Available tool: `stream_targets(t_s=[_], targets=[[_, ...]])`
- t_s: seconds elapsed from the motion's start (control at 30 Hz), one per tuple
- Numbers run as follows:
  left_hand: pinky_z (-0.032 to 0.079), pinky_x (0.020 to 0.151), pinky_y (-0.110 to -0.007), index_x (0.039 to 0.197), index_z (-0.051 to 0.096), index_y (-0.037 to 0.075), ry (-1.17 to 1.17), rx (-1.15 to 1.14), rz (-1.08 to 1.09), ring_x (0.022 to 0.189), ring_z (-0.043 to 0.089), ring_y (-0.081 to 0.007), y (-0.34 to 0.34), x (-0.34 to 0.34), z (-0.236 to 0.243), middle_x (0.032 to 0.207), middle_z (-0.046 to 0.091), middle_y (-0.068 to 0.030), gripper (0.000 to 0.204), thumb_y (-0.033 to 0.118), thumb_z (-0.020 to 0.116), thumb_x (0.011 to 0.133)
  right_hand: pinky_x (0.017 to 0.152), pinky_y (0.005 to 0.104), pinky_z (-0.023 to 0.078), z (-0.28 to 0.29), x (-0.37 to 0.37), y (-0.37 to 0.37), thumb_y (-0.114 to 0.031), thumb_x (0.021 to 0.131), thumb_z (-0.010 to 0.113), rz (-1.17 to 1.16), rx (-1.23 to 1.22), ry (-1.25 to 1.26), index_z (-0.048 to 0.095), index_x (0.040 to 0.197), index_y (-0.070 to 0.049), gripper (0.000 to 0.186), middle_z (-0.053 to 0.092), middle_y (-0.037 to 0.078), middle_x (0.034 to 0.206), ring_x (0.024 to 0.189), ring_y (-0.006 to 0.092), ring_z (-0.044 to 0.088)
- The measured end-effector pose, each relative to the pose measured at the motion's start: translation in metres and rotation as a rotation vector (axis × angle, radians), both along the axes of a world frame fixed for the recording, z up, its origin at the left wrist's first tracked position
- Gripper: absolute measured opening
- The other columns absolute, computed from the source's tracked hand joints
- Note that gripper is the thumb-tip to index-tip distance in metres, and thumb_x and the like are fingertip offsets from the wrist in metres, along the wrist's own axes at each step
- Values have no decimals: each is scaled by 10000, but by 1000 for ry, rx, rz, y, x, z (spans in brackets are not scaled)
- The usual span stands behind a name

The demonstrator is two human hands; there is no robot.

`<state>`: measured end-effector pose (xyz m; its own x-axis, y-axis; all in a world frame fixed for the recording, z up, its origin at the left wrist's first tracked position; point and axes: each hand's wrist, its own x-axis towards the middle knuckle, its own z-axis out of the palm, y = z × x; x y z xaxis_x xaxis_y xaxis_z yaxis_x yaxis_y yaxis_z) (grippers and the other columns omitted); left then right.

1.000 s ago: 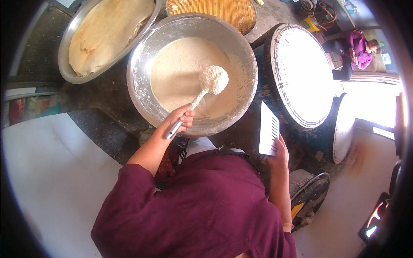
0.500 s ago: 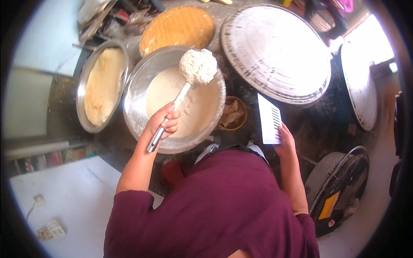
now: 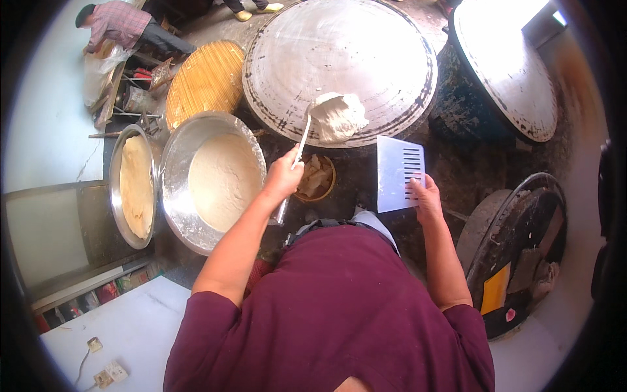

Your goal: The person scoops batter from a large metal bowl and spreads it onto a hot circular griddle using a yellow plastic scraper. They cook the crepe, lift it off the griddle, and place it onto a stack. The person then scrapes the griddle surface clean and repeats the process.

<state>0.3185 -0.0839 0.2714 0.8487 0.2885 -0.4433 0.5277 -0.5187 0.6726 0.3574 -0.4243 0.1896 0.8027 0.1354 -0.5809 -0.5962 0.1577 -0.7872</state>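
My left hand (image 3: 282,175) is closed on the long handle of a ladle heaped with pale batter (image 3: 338,118), which is over the near edge of a large round griddle (image 3: 339,55); whether it touches the surface I cannot tell. My right hand (image 3: 426,196) grips a flat white slotted scraper (image 3: 395,173), held upright just below the griddle's right front. To the left of my left hand stands a metal basin (image 3: 175,196) holding batter (image 3: 222,183). Beside it is an oval metal pan (image 3: 117,196) with stacked flat cooked sheets (image 3: 136,170).
A second griddle (image 3: 503,72) stands right, a dark round appliance (image 3: 516,248) lower right. A woven round board (image 3: 202,78) and a basket of scraps (image 3: 330,176) are near the basin. A person in checked shirt (image 3: 117,26) bends top left; yellow-shoed feet (image 3: 243,14) show at top.
My view has turned right. The left hand's loaded ladle has moved from above the basin to the griddle's near edge. The right hand still holds the scraper.
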Motion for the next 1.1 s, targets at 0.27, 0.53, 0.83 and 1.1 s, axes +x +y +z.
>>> stream_targets(t_s=[0.27,0.53,0.83,1.1], targets=[[469,575,-359,1317,404,81,-362,214,-42,578,571,-304,1,-30,10,670,553,-214,515,105,539,820,675,229,447,6,28,37,-81,846,578,-39,-66,-342,539,925,-51,93,597,19,822,757,94,571],[352,377,-185,1313,370,30,-519,-562,474,419,395,-37,36,-110,52,637,438,14,404,86,436,918,708,310,477,8,70,188,-178,820,595,671,-503,-591,585,1071,-75,271,629,103,893,765,200,613],[310,328,-245,890,414,110,-308,-733,1175,381,387,-106,86,-249,-21,592,421,-9,43,136,430,920,712,395,484,0,125,236,-229,814,553,431,-934,-562,648,873,-136,145,647,143,856,782,317,617],[403,448,-260,923,452,104,-183,-1382,1478,501,489,-102,126,-303,-97,712,536,-15,122,226,463,925,595,278,494,-6,172,167,-15,724,602,-115,-470,-142,618,899,3,176,647,95,785,669,158,600]])
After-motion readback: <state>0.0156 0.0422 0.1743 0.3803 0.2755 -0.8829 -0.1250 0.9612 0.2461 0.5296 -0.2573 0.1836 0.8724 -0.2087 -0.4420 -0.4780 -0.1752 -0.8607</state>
